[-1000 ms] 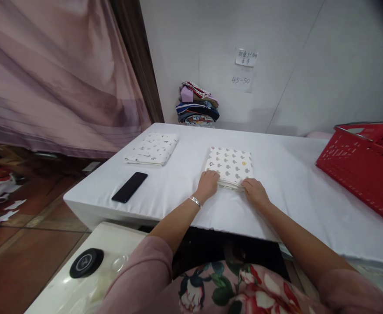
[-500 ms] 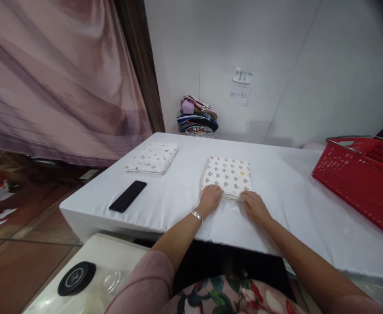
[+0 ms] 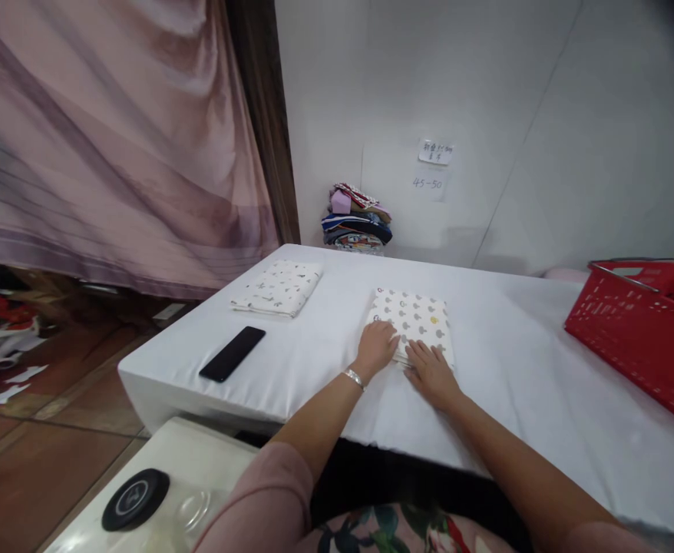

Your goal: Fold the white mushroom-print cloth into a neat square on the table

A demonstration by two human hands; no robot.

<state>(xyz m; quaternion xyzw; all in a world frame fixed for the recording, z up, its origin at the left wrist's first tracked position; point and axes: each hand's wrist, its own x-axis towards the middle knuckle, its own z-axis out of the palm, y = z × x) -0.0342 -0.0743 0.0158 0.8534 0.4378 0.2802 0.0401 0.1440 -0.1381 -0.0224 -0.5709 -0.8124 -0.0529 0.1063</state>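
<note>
A folded white cloth with a grey print (image 3: 417, 313) lies flat on the white-covered table (image 3: 337, 288). My left hand (image 3: 377, 346) rests on its near left corner, fingers bent over the fabric. Close beside it, my right hand (image 3: 431, 372) lies on the cloth's near edge with the fingers spread. A second folded white cloth with small dark motifs (image 3: 279, 287) is at the table's far left. Nearer to me than that cloth lies a black phone (image 3: 232, 354).
A red basket (image 3: 639, 326) stands at the table's right end. Folded fabrics (image 3: 357, 219) are piled beyond the far edge, by the wall. Below the table's left front is a white surface (image 3: 216, 468) holding a round black object (image 3: 136, 499). A pink curtain (image 3: 141, 138) hangs at left.
My right hand has moved left from the cloth's near right corner and its fingers have spread. My left hand has come further onto the cloth. The whole view has shifted slightly.
</note>
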